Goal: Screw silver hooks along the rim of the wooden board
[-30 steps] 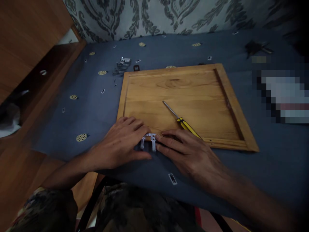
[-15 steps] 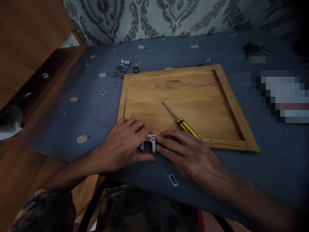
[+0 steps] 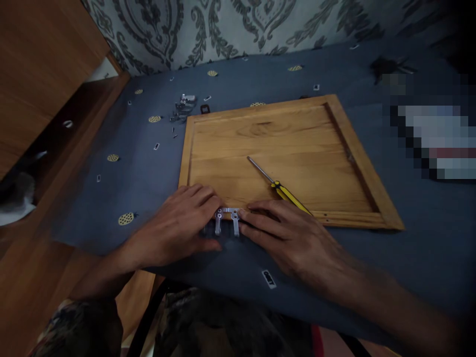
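My left hand (image 3: 188, 223) rests over the near-left edge of the wooden panel (image 3: 189, 148), fingers bent and thumb stretched apart. Just right of its fingertips, a silver metal bracket (image 3: 218, 224) with a screw head lies at the panel's near edge. A second silver bracket (image 3: 235, 223) stands beside it, and both have legs jutting toward me. My right hand (image 3: 286, 233) has its fingertips on this second one, and its thumb is hidden. On the panel, close to my right hand, lies a screwdriver (image 3: 292, 198) with a yellow and black handle.
Several metal fittings (image 3: 186, 101) are heaped behind the panel's far-left corner. Near them are a small dark square frame (image 3: 205, 109) and tiny screws (image 3: 173, 130). A dark object (image 3: 390, 67) lies far right on the blue cloth (image 3: 141, 193). Wooden furniture (image 3: 44, 64) stands left.
My left hand has slid left, uncovering the left bracket. My right hand stays at the right bracket. The view has shifted slightly.
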The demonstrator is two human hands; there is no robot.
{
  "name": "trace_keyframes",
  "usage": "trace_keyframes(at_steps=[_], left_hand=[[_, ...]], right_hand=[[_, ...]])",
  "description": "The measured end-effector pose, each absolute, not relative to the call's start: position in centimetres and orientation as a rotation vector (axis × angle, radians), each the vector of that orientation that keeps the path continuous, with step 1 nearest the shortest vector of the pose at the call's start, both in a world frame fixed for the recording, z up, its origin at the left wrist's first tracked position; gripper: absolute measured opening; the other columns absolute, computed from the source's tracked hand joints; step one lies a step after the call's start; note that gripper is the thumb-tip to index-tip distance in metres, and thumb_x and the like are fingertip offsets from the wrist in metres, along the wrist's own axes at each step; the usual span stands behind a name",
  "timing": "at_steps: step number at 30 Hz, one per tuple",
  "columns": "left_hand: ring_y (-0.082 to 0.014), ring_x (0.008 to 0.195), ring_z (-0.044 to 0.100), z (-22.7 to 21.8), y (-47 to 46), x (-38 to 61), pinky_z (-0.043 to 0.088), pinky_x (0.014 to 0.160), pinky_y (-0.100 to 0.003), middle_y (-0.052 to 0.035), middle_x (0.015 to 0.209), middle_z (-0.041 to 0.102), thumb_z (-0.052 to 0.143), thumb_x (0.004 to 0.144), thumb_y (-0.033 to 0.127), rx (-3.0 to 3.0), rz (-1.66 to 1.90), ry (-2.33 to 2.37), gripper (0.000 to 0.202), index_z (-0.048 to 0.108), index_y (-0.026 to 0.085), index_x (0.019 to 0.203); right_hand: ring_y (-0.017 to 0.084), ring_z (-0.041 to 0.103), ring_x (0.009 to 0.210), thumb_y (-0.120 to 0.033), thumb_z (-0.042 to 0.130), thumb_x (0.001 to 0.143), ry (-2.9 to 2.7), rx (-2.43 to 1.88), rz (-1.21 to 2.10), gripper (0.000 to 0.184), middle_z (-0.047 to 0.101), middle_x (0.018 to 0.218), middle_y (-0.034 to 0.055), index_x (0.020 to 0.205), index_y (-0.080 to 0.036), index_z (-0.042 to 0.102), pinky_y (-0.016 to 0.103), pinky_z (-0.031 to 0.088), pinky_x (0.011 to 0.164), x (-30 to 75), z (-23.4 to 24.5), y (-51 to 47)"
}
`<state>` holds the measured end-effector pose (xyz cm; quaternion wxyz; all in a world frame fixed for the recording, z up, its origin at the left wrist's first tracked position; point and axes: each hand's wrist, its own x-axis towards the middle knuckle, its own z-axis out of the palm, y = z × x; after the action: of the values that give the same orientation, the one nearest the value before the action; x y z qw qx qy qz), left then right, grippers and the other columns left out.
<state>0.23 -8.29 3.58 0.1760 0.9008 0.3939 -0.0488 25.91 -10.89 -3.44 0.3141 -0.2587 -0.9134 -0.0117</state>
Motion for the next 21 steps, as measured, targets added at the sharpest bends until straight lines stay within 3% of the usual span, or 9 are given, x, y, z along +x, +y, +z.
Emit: trace_keyframes(at_steps=[8,21], left_hand=[[-0.0290,0.111,0.067,2.93,-8.22,-0.10,0.053,0.096,-0.044,-0.0062,0.117,0.072,0.094,0.092,0.044,2.599,-0.086,1.099,0.043,0.070,0.018,0.117],[-0.0305,0.113,0.068,3.23,-8.13,0.35,0.053,0.098,-0.046,-0.0077,0.118,0.072,0.095,0.091,0.047,2.587,-0.145,1.129,0.049,0.071,0.016,0.120]], right_hand=[[0.024,0.076,0.108,-0.007,0.050,0.110,-2.427,-0.694,-0.042,0.033,0.086,0.113,0.0093,0.113,-0.018,0.082,0.041,0.070,0.090,25.95,-3.60,-10.93],[0.025,0.074,0.103,-0.008,0.042,0.113,-2.410,-0.689,-0.075,0.041,0.087,0.109,0.0081,0.107,-0.015,0.082,0.039,0.067,0.085,25.78,-3.10,-10.70]])
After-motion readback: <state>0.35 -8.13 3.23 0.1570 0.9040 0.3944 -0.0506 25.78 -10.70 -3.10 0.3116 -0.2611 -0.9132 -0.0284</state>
